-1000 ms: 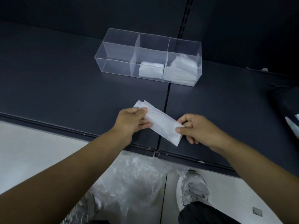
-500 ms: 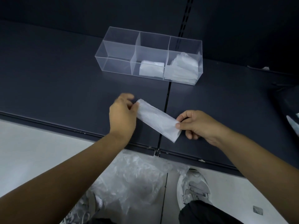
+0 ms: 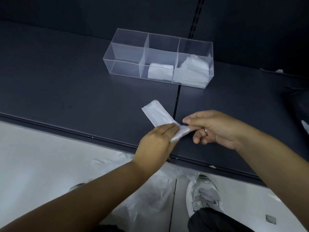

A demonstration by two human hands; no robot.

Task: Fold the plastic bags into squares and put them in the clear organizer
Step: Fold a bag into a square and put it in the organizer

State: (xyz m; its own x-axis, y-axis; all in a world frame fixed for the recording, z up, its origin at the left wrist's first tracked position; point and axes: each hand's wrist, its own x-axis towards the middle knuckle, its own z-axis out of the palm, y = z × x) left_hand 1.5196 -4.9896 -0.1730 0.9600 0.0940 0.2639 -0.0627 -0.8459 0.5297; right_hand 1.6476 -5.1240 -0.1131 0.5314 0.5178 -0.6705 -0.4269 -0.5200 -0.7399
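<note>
Dark shelf (image 3: pixel 66 81), one organizer (image 3: pixel 124 52), one bag (image 3: pixel 157 114), left hand (image 3: pixel 157 141), right hand (image 3: pixel 215 129)

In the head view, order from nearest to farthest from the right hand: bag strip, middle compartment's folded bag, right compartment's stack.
1. bag strip, pinched by the right hand.
2. stack, right compartment, farther back.
3. folded bag, middle compartment, back and left.

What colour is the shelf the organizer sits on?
Dark blue-grey, plain and matte; the shelf shows clearly in the head view.

White bag strip (image 3: pixel 156 113), clear 3-compartment organizer (image 3: pixel 158 57)
</note>
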